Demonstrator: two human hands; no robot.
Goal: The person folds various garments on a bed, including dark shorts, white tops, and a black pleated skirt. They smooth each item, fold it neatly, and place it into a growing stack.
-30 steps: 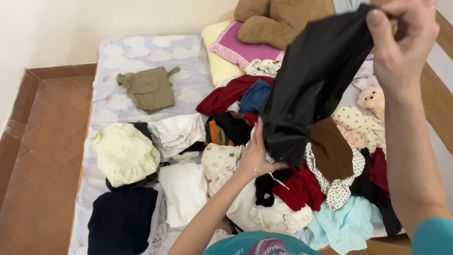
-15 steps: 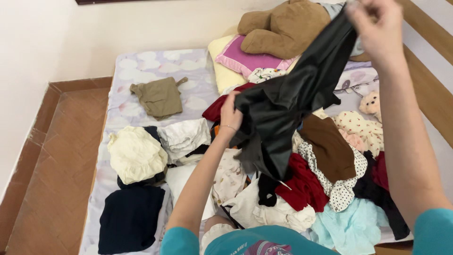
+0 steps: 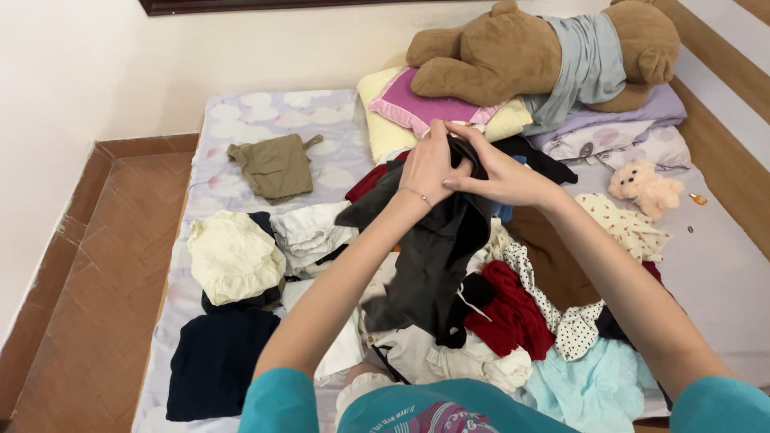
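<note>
Fingers of both hands pinch the black garment [image 3: 433, 248] above the clothes pile [image 3: 513, 321].

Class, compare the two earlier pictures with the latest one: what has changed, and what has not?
The right hand came down from high up to meet the left hand; both now grip the black garment bunched together. The clothes pile and big teddy bear stayed put.

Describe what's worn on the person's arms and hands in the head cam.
Both arms are bare up to short teal sleeves. The left hand has a thin bracelet at the wrist; the right hand shows nothing on its wrist or fingers. No gloves, no watch.
</note>
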